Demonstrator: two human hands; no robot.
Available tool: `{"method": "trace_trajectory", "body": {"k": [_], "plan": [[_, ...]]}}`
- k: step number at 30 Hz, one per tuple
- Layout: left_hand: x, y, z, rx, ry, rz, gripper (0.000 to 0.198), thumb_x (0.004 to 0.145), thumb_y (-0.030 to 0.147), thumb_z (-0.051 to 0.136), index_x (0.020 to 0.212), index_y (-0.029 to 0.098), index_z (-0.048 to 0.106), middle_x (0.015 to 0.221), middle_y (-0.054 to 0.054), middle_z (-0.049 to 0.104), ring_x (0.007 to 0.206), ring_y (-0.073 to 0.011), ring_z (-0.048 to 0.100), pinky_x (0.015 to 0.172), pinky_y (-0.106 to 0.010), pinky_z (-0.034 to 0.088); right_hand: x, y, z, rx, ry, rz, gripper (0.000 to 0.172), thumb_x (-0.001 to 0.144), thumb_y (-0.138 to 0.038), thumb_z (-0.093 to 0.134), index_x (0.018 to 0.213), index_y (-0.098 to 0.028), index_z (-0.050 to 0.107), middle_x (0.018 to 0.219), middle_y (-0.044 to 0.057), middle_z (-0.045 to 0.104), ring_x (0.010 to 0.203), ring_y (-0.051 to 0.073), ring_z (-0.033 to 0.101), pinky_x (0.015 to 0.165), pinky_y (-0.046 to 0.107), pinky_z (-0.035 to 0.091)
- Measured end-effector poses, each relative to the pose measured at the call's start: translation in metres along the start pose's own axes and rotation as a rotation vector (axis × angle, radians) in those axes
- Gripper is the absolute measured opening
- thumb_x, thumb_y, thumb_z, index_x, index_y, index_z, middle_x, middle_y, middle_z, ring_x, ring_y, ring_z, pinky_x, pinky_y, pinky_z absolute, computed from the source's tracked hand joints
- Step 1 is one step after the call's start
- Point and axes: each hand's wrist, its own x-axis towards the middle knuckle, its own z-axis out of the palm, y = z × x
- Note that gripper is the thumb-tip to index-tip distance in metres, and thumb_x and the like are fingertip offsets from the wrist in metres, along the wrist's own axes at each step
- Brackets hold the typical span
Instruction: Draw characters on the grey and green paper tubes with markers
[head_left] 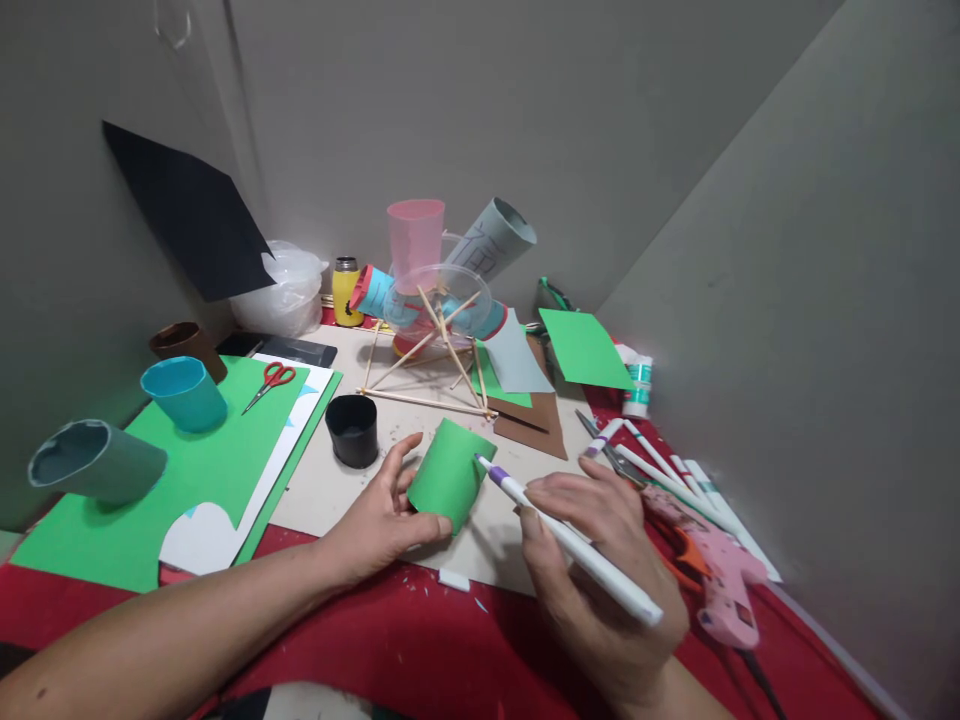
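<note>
Lying tilted in my left hand (386, 515) is a green paper cylinder (450, 470), with the thumb along its lower edge and the fingers behind its left side. My right hand (600, 560) grips a white marker (577, 545) with a purple collar. The marker's tip is at the right part of the green surface, touching it or very near it. A black paper cup (352, 430) stands just left of the cylinder on the pale board (307, 500). Behind them rises a wheel model (442, 310) on a frame of wooden sticks, carrying pink, grey and blue-red cups.
On green sheets (225, 480) at left stand grey (105, 460), blue (184, 395) and brown (187, 350) cups, with red-handled scissors (274, 380). A pink glue gun (720, 580), several markers and a glue stick (637, 388) lie right. Grey walls surround the red-covered table.
</note>
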Motion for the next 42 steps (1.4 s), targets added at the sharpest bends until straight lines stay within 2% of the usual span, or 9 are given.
{"method": "trace_trajectory", "body": {"k": [15,31,42], "plan": [[0.0003,-0.0038,-0.0023,0.016,-0.022,0.008,0.108,0.066,0.025,0.084,0.153,0.024,0.021,0.130,-0.013,0.058,0.098,-0.0211,0.061,0.086,-0.033,0.045,0.0010,0.0023,0.0010,-0.027,-0.060,0.001,0.024,0.083,-0.006,0.064,0.103,-0.019,0.062,0.086,0.003,0.070,0.081,0.021,0.067,0.100,0.050,0.045],[0.0001,-0.0033,-0.0028,0.019,-0.023,-0.003,0.107,0.066,0.023,0.084,0.153,0.025,0.021,0.127,-0.011,0.059,0.097,-0.0201,0.061,0.084,-0.031,0.046,0.0009,0.0006,-0.0003,-0.030,-0.051,-0.018,0.019,0.084,-0.005,0.064,0.100,-0.016,0.063,0.083,0.003,0.069,0.081,0.019,0.067,0.101,0.049,0.045],[-0.0005,-0.0043,-0.0022,0.004,-0.028,0.001,0.108,0.065,0.024,0.085,0.152,0.024,0.021,0.126,-0.012,0.059,0.095,-0.0196,0.061,0.083,-0.032,0.047,0.0012,-0.0008,-0.0005,0.010,0.010,-0.008,0.024,0.082,-0.003,0.064,0.100,-0.018,0.063,0.082,0.001,0.067,0.078,0.019,0.067,0.099,0.051,0.048]]}}
